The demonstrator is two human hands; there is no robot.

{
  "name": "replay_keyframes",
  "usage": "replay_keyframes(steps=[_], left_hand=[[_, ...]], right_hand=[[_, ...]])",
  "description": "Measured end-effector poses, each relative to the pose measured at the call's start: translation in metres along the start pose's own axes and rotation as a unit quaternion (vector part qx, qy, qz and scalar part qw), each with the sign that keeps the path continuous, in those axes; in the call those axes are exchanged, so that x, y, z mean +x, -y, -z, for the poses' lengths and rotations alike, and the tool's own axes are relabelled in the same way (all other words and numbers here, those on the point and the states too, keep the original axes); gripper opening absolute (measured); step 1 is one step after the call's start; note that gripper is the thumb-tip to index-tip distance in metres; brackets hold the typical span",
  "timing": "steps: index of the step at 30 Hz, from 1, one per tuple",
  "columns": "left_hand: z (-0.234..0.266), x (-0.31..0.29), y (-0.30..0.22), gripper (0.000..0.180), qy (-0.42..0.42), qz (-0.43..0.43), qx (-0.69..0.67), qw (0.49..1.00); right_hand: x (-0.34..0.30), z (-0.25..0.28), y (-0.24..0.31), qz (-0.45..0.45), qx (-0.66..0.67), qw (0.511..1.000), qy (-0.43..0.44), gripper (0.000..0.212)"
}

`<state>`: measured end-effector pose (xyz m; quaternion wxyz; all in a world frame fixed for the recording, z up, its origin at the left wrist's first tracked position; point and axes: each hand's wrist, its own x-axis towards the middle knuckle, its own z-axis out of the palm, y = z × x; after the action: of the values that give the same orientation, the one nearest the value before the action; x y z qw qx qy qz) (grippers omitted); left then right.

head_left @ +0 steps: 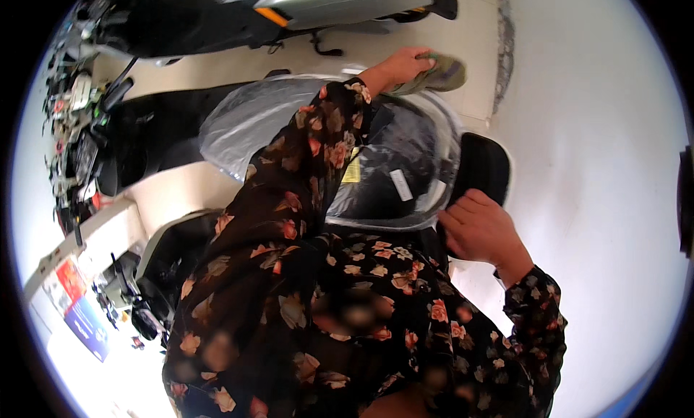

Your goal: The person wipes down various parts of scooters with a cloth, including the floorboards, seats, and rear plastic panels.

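Observation:
My left hand (407,66) reaches forward over the far side of a scooter, its fingers closed on a folded olive-green cloth (442,74). Below it, a black scooter seat (383,187) is wrapped in clear plastic (253,122), with a yellow label and a white label on it. At the right end of the seat stands a black padded backrest (486,165). My right hand (477,229) grips the near edge of this backrest with bent fingers; the fingertips are partly hidden.
Another scooter with a silver-grey panel (347,5) stands beyond. A white wall (585,165) runs close along the right side. Several handlebars (72,129) line the left, and a further dark scooter (177,252) is at the near left, beside colourful posters (79,309).

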<state>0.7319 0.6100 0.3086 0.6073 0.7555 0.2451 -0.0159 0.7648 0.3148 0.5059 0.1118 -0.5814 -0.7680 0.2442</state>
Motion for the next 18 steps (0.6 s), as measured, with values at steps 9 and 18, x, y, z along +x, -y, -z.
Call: replay_keyframes(steps=[9, 18], left_hand=[[0.057, -0.242, 0.009, 0.04, -0.187, -0.149, 0.291, 0.926], [0.151, -0.231, 0.115, 0.034, -0.305, 0.001, 0.346, 0.887]], right_hand=[[0.059, -0.028, 0.064, -0.172, -0.036, 0.984, 0.003, 0.053], [0.158, -0.144, 0.058, -0.338, -0.142, 0.93, 0.026, 0.09]])
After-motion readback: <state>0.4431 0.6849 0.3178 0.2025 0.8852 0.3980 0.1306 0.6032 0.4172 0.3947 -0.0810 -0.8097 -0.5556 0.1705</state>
